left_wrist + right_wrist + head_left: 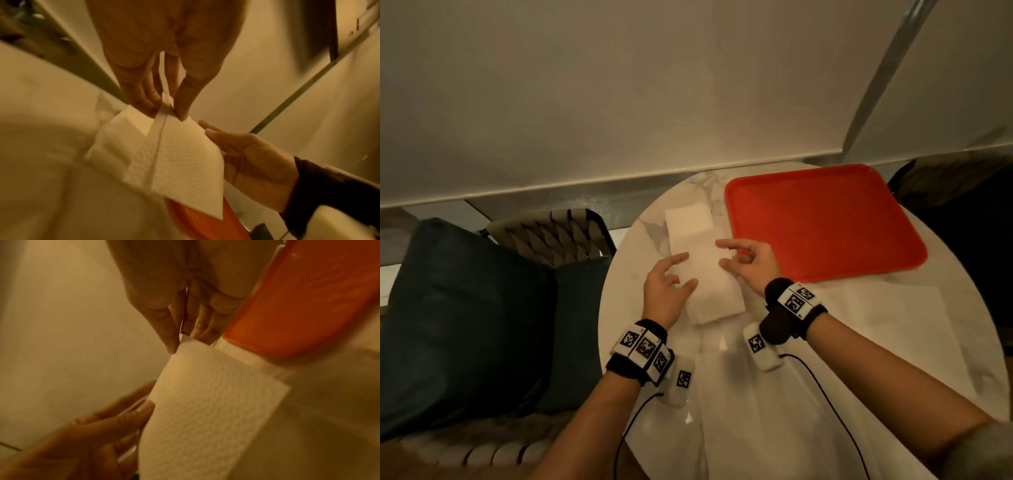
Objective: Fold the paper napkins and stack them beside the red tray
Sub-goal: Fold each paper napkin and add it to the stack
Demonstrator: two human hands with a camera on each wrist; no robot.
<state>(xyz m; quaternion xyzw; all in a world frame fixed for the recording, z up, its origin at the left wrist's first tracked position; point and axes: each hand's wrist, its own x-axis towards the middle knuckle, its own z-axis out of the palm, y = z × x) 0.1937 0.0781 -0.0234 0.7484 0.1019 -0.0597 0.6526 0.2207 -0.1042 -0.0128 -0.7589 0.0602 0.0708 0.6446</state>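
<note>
A folded white napkin (709, 287) is held just above the round marble table (626, 294), left of the red tray (825, 222). My left hand (685, 270) pinches its left edge between thumb and fingers, and the left wrist view shows that pinch (164, 112) on the napkin (180, 162). My right hand (722, 253) pinches the right edge near the tray; the right wrist view shows thumb and fingers (185, 340) closed on a corner of the napkin (205, 410), with the tray (308, 296) beside it. Another folded napkin (688, 219) lies flat just beyond, next to the tray's left side.
Unfolded white napkins (876, 329) lie spread on the table's near right, below the tray. A chair with a dark teal cushion (465, 308) and woven back (551, 236) stands at the left. A dark chair (962, 212) sits at the right. The wall is close behind.
</note>
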